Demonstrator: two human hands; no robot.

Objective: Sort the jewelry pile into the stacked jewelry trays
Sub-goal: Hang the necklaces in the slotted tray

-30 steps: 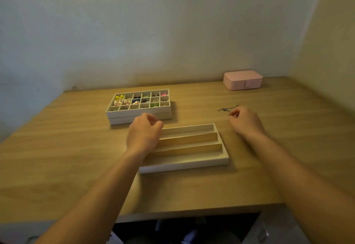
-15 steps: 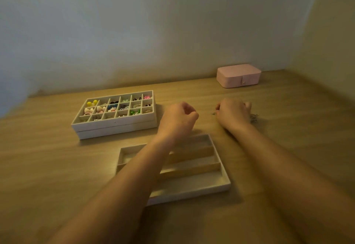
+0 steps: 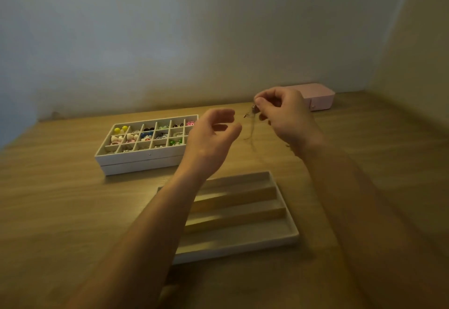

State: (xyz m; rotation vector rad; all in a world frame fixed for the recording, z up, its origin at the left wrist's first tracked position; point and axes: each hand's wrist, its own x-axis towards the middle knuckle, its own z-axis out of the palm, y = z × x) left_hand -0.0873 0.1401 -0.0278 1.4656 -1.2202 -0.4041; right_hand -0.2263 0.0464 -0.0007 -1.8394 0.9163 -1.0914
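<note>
Head view: wooden worktop (image 3: 60, 211) fills the lower frame, set in a corner of plain walls. Near front centre, a long-slot tray (image 3: 245, 218) lies flat on the worktop, its three lengthwise channels bare; the left forearm crosses over its left end. Behind it to the left, the stacked trays (image 3: 143, 155), two layers, top one a grid of small cells with coloured pieces: yellow at far left, pink and white below that, blue, black and green toward the right. Pink box (image 3: 318, 96) sits at the back right near the wall, partly behind the right hand. Left hand (image 3: 211, 138) is raised above the worktop, fingers loosely curled and apart, holding nothing, just left of the chain. Right hand (image 3: 286, 116) is raised too, thumb and forefinger pinched together on the top of a thin necklace chain (image 3: 251, 128), which hangs down in the air between the two hands; blurred, lower end hard to trace. Small clasp or charm shows at the pinch.
</note>
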